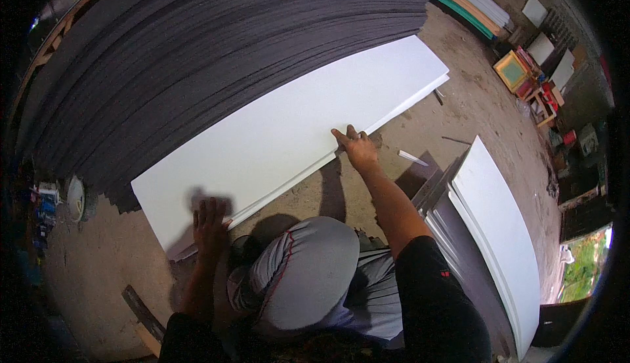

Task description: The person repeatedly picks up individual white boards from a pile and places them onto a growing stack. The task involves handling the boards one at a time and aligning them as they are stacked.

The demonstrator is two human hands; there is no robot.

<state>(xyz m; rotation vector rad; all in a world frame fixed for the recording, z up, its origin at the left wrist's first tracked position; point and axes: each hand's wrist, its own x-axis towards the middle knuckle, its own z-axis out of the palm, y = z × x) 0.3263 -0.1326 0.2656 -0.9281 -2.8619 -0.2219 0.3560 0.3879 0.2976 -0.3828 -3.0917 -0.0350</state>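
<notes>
A long white sheet (282, 136) lies slantwise in front of me. Along its near side a second white layer shows beneath, so at least two sheets are stacked. My left hand (210, 226) is at the near left part of the sheet, fingers stretched over its edge, with a shadow falling beyond the fingertips. Farther right, my right hand (357, 149) rests on the near edge with its fingers spread on the white surface. Whether either thumb is tucked under the edge cannot be made out.
A tall stack of dark grey sheets (230, 41) rises behind the white one. At right stands another pile topped by white sheets (495, 225). A white offcut (412, 158) and a dark strip (143, 314) lie on the floor (472, 113). Coloured sheets (466, 8) are stacked far right.
</notes>
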